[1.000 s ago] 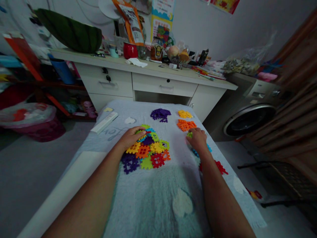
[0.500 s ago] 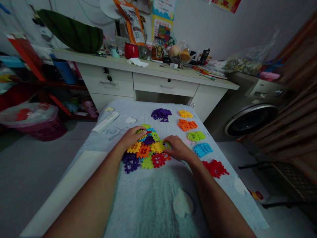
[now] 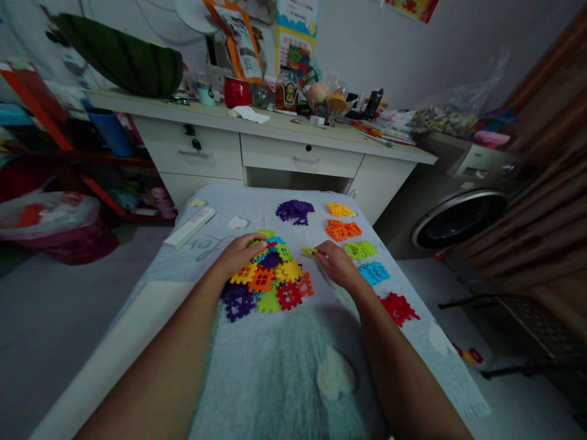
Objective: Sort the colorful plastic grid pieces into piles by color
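Note:
A mixed heap of coloured plastic interlocking tiles (image 3: 270, 281) lies on a pale blue towel (image 3: 284, 366). My left hand (image 3: 241, 253) rests curled on the heap's far left side, fingers closed over tiles. My right hand (image 3: 337, 266) pinches a lime-green tile (image 3: 309, 251) just right of the heap, lifted slightly. Sorted piles sit to the right: purple (image 3: 295, 211), yellow (image 3: 340, 210), orange (image 3: 342, 230), green (image 3: 361, 249), blue (image 3: 374, 272) and red (image 3: 398, 307).
A white flat box (image 3: 190, 227) lies at the towel's far left. Behind stands a cluttered white desk (image 3: 298, 156) with drawers. A washing machine (image 3: 458, 208) is at the right, a pink bin (image 3: 55, 223) at the left, a dark chair (image 3: 527, 342) at the lower right.
My right hand moved from the green pile left to the mixed heap, then lifted away holding a lime-green tile. My left hand stayed on the heap.

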Action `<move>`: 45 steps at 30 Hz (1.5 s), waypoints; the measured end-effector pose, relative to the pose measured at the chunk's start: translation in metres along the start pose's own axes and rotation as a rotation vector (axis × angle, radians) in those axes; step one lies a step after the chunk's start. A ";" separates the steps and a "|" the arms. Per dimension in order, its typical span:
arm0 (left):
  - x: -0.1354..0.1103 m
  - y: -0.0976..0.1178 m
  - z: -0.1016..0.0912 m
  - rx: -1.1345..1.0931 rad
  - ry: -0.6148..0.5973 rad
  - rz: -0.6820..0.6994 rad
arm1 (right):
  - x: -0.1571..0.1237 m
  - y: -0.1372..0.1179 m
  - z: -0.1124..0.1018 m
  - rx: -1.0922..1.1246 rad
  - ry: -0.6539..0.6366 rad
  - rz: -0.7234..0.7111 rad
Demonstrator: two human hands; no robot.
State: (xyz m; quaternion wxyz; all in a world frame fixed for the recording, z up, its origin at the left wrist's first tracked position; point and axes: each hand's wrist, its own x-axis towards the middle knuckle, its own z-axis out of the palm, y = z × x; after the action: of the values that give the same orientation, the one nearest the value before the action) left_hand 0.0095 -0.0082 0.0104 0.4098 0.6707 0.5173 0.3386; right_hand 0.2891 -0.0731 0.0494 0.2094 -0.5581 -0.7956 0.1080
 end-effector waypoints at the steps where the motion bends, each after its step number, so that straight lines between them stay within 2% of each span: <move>1: 0.000 0.000 0.000 -0.002 -0.002 0.002 | 0.000 0.005 -0.004 -0.018 0.041 0.023; 4: 0.000 -0.001 0.000 0.004 -0.001 -0.002 | -0.002 0.024 -0.019 -0.063 0.155 0.166; 8: 0.001 -0.002 0.001 0.013 0.004 -0.004 | -0.009 0.047 -0.038 -0.085 0.309 0.479; 11: 0.002 -0.004 0.001 0.009 0.002 0.008 | -0.014 0.058 -0.043 -0.096 0.327 0.610; 17: 0.002 -0.005 0.000 0.023 0.006 0.014 | -0.015 0.067 -0.042 -0.167 0.264 0.648; 24: 0.001 -0.003 0.000 0.008 0.004 0.006 | -0.017 0.078 -0.038 -0.274 0.268 0.669; 31: 0.001 -0.002 0.000 -0.010 -0.005 0.001 | -0.018 0.078 -0.035 -0.355 0.299 0.638; 36: -0.001 0.001 0.000 -0.009 -0.001 -0.002 | -0.013 0.064 -0.032 -0.309 0.283 0.562; 39: 0.000 0.001 0.000 0.006 0.006 0.005 | -0.005 0.045 -0.022 -0.224 0.227 0.412; 45: 0.000 -0.001 -0.001 0.019 -0.004 0.013 | 0.002 -0.004 0.016 -0.030 0.039 0.042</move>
State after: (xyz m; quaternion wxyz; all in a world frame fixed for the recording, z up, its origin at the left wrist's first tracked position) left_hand 0.0085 -0.0077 0.0101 0.4022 0.6784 0.5155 0.3350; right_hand 0.2778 -0.0713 0.0376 0.2141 -0.5798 -0.7810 0.0896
